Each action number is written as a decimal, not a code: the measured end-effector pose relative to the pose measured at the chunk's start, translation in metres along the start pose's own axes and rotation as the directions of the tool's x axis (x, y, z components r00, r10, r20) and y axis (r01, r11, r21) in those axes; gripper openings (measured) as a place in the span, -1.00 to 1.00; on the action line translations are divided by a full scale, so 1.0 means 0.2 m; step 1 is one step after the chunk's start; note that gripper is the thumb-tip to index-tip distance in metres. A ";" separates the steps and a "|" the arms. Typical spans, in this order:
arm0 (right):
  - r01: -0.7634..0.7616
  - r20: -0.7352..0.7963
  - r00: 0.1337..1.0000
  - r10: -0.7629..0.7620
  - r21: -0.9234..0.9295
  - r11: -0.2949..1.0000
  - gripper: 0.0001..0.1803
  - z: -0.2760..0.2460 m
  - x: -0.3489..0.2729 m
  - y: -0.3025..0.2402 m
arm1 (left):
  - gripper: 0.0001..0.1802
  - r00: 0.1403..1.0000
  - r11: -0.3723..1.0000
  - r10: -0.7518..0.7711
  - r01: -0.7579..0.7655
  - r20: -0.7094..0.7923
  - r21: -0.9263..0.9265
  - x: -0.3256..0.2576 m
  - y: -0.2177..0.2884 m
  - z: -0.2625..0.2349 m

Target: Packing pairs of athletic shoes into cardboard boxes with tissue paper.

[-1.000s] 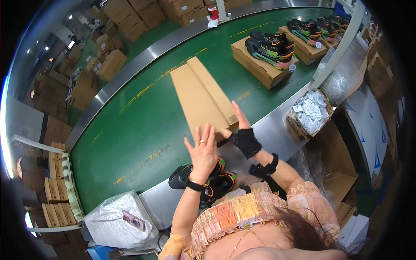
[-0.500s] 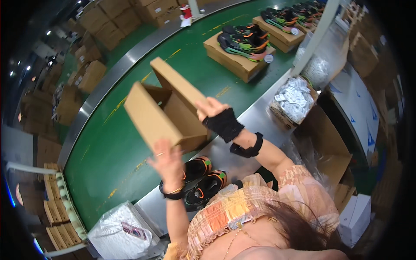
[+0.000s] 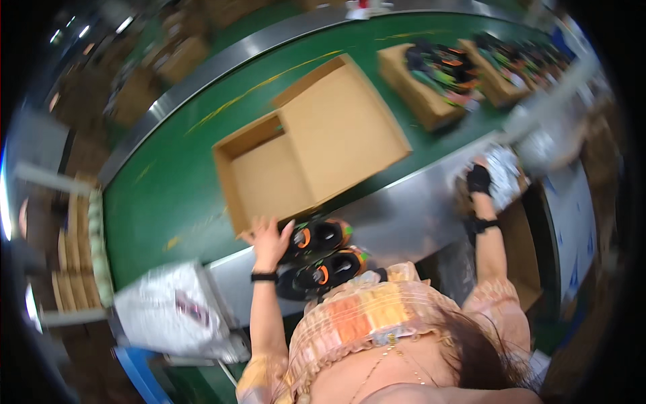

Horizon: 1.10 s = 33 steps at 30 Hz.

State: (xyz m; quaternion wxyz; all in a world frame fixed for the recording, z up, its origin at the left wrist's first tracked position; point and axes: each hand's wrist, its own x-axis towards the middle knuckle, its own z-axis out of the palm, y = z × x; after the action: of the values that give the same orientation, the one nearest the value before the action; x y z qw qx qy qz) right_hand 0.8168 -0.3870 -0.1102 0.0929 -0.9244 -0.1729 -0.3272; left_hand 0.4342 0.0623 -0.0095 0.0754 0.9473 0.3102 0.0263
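Note:
An unfolded cardboard shoe box [image 3: 227, 178] lies on the green belt, its hollow bottom to the left and the wide lid [image 3: 350, 128] spread out to the right. At its near corner is my left hand [image 3: 268, 241], fingers spread, touching or just above the edge. A pair of dark shoes with orange and green trim [image 3: 317, 237] stands between that hand and my body, on the metal ledge. My right hand [image 3: 479, 176], in a black fingerless wrist wrap, reaches to a carton of silvery packets [image 3: 503, 174]. Its fingers are blurred and partly hidden among them.
Farther right along the belt, closed boxes [image 3: 431, 111] carry more shoes. A stack in white plastic wrap [image 3: 168, 303] sits at the near left. The metal ledge [image 3: 397, 222] runs along the belt's near side. A pale post [image 3: 558, 94] rises at the right.
The box lid has swung open and now lies flat to the right. My right hand left the lid and moved right to the silvery packets. My left hand stays by the box's near corner.

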 end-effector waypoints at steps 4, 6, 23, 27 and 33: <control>-0.130 0.347 0.936 0.065 0.167 0.977 -0.74 -0.08 0.00 0.08 | -0.39 0.993 0.994 -0.107 0.108 -0.052 0.029 -0.05 -0.03 0.04; -0.145 0.354 0.933 0.061 0.217 0.965 -0.75 -0.15 0.07 0.04 | -0.38 0.983 0.990 -0.137 0.141 -0.124 0.023 -0.09 -0.02 0.01; 0.250 -0.032 0.707 -0.707 0.946 0.207 -0.45 -0.85 0.37 -2.05 | -0.49 0.440 0.557 -0.827 0.725 -0.350 -0.404 -0.89 -0.99 -0.07; 0.376 -0.079 0.598 -0.798 0.907 0.191 -0.42 -0.88 0.21 -2.18 | -0.32 0.179 0.256 -0.959 0.876 -0.217 -0.408 -0.96 -1.29 -0.09; 0.302 0.111 0.583 -0.805 0.890 0.341 -0.37 -0.96 0.07 -2.39 | -0.12 0.106 0.140 -0.979 0.971 -0.177 -0.191 -0.93 -1.49 -0.09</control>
State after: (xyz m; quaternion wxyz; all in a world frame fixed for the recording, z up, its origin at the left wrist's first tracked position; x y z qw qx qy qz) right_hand 0.5351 0.0031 0.0741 0.3185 -0.6990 -0.6382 0.0523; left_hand 0.1086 0.1908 -0.0406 0.0454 0.4965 0.8613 0.0982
